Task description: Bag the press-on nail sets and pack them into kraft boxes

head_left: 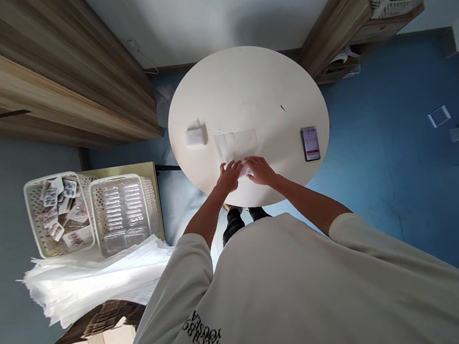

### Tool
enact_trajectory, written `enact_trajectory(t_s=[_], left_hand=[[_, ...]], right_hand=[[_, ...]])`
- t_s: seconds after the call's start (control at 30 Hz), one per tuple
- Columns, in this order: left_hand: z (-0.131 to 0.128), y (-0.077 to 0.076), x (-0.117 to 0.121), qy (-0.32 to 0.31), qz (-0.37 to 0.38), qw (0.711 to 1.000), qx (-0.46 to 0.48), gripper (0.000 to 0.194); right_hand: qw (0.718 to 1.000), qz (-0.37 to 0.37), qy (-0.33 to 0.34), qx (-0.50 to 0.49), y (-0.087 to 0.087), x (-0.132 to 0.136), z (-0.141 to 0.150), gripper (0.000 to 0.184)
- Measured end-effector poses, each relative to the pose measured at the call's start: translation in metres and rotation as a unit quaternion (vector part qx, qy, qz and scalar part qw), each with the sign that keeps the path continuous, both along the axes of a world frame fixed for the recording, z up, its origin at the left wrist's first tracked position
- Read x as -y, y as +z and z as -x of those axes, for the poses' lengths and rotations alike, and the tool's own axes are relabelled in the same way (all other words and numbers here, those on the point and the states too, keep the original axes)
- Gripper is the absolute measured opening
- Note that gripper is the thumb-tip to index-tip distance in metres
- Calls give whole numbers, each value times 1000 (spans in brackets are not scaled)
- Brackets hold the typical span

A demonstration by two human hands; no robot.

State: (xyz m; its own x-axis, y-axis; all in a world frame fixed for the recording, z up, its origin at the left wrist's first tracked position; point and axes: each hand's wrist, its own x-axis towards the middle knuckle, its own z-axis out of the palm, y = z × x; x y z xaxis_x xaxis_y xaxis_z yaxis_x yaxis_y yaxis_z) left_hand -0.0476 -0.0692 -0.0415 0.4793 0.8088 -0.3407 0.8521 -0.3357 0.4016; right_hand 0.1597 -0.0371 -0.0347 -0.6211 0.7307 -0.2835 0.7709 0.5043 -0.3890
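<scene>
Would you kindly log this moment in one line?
left hand: at near end of white sheet; right hand: same; white packet: table, left; phone: table, right

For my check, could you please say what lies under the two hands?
The white sheet runs to the left hand and right hand; something pale shows between; the hands hide the rest.

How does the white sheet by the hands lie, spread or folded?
Partly spread: the sheet lies flat on the table beyond the hands; whether its near end is folded beneath them, I cannot tell.
</scene>
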Motion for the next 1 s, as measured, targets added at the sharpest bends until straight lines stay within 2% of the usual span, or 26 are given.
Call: enact_trajectory(t_s=[0.13,0.3,0.63,0.8,1.0], left_hand=[[6,-2,3,9,-3,1000,3,83],[12,-6,8,13,-22,1000,-7,73],[7,2,1,44,14,999,-5,76],[9,12,-11,83,52,995,-5,70],[12,14,-26,104,72,992,-8,53]], right_hand=[[1000,2,23,9,-8,3,-2,51],[1000,-5,8,25,-11,8,0,57],[999,25,2,31,4,3,7,59],[999,40,3,26,16,-5,8,49],[1000,-2,9,18,20,-18,10,36]])
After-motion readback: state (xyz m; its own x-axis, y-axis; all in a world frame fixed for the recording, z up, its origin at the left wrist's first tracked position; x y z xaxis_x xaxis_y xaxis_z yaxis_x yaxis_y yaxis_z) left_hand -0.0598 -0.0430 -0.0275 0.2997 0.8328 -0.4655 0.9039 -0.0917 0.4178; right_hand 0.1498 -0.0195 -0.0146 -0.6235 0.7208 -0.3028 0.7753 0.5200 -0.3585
